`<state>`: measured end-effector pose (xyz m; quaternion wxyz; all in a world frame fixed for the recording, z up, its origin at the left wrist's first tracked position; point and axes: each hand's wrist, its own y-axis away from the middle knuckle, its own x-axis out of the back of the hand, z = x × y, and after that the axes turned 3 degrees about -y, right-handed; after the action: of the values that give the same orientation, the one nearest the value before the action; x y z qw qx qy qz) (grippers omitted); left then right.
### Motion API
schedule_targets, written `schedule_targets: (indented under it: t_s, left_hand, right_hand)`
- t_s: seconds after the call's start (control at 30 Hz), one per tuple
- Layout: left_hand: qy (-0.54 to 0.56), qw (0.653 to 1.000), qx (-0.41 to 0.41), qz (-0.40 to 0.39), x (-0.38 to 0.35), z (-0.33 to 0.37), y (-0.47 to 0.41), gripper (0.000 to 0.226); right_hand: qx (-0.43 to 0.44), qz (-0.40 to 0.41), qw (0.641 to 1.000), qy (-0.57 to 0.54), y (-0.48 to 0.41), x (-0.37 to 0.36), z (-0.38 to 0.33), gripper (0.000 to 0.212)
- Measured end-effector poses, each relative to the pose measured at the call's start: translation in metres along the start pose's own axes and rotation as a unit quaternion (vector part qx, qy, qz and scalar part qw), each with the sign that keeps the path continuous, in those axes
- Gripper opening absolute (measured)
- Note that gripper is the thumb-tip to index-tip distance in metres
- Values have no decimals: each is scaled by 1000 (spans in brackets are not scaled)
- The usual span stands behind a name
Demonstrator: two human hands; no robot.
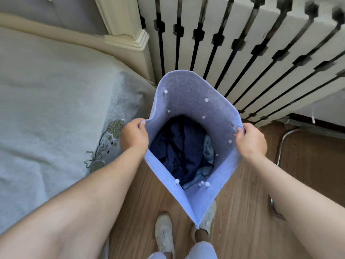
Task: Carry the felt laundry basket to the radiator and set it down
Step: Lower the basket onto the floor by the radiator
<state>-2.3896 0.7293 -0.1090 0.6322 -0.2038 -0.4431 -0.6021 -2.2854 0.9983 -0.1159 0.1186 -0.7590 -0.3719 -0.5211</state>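
The felt laundry basket [188, 90] is light blue with small white pompoms on its inner walls. Dark navy and pale blue clothes lie at its bottom. My left hand [134, 135] grips the rim on the left side. My right hand [251, 140] grips the rim on the right side. The basket's far wall stands right in front of the cream slatted radiator cover [242, 34]. Whether its base touches the floor is hidden.
A bed with a grey embroidered cover [56, 109] and a cream bedpost [127, 28] lies to the left. A metal chair leg [283, 143] stands at the right on the wooden floor [242, 212]. My feet in pale shoes [164, 232] are below the basket.
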Motion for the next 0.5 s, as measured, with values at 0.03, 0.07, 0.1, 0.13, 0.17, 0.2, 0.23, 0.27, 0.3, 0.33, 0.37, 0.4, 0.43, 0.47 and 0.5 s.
schedule_targets:
  t_s: [0.03,0.07,0.1,0.13,0.17,0.2,0.23,0.27,0.3,0.33,0.37,0.4,0.43,0.47,0.5]
  left_hand:
    - [8,1000,2,2,0,3,-5,27]
    - [13,1000,3,5,1,5,-10,27]
    - [17,1000,7,9,2,7,-15,28]
    - [21,1000,11,12,3,9,-19,28]
    - [23,999,15,16,3,10,-22,28]
    - [28,999,21,23,3,11,-26,28]
    - [31,999,28,30,2,13,-30,28]
    - [32,998,32,36,2,13,-32,28]
    - [34,998,38,42,1,13,-33,28]
    - [38,997,45,47,0,14,-34,27]
    - [42,997,49,51,1,13,-35,27]
    - [46,996,54,53,0,12,-35,28]
    - [49,996,57,53,-1,11,-35,27]
    - [50,995,61,53,-1,9,-35,27]
    - [46,995,66,51,-1,7,-34,27]
  right_hand:
    - [5,2,1000,2,-8,-1,-4,24]
    - [10,2,1000,3,-15,-2,-8,24]
    - [16,0,1000,5,-24,-3,-13,24]
    - [20,-2,1000,6,-32,-4,-17,24]
    - [22,-4,1000,6,-39,-3,-20,25]
    - [26,-7,1000,9,-48,-3,-24,25]
    - [34,-10,999,13,-58,-4,-29,25]
    - [45,-8,999,17,-64,-3,-33,25]
    - [57,-6,998,23,-72,-3,-38,25]
    - [69,-6,997,30,-80,-2,-42,25]
    - [77,-9,996,36,-86,-2,-46,25]
    - [82,-13,996,40,-94,-1,-50,25]
    - [86,-18,995,43,-101,-1,-54,25]
    - [91,-22,995,45,-109,0,-59,24]
    - [94,-24,994,47,-115,1,-62,24]
